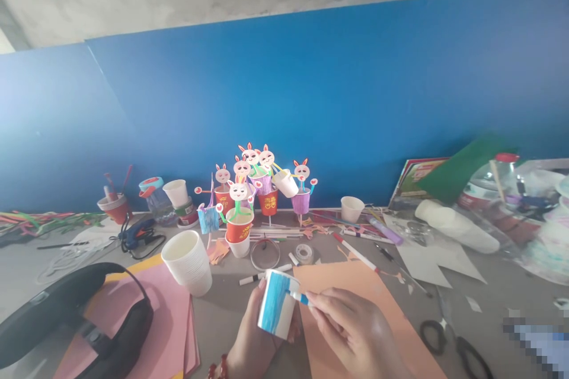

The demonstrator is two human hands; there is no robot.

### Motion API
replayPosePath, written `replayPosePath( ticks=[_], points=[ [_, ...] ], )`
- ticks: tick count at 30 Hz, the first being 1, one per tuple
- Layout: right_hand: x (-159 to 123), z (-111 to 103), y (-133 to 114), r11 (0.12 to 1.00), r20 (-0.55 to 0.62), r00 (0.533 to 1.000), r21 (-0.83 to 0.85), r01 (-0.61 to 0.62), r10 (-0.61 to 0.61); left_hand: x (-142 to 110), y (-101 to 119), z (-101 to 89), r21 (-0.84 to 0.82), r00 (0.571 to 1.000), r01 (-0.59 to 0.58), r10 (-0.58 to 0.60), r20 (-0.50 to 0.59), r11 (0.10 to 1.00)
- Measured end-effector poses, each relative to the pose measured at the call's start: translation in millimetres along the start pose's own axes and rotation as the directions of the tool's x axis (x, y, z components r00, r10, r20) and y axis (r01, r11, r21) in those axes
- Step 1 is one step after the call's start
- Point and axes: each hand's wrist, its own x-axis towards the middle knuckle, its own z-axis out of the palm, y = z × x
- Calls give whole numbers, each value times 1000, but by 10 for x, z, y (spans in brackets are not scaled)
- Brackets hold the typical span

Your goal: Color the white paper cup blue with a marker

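My left hand (255, 334) is wrapped round a white paper cup (272, 308), which tilts a little above the table. Broad blue strokes cover much of the cup's side, with white still showing at the right. Pinched in my right hand (351, 328) is a blue marker (299, 296), its tip on the cup's side at the edge of the blue. A stack of white paper cups (187, 263) stands to the left of my hands. Orange paper (373, 320) lies beneath my right hand.
Paper-cup rabbit figures (240, 201) stand at the back. Scissors (448, 337) lie at the right, near loose markers (355, 251) and a tape roll (304, 253). A black headset-like object (66, 320) rests on pink paper (171, 320). A blue glue gun (137, 234) lies at the left.
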Motion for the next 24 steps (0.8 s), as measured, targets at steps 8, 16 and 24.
replayPosePath(
  ticks=[8, 16, 24],
  points=[
    [7, -12, -82, 997, 110, 992, 62, 49, -56, -22, 29, -24, -112, 989, 67, -81, -121, 991],
    [31, 0, -86, 996, 116, 993, 89, 27, -38, -13, 49, 3, -120, 982, 81, -100, -158, 989],
    [-9, 10, 89, 997, -11, 997, 21, -71, 71, 8, -16, -12, -13, 997, 71, -71, -4, 997]
  ],
)
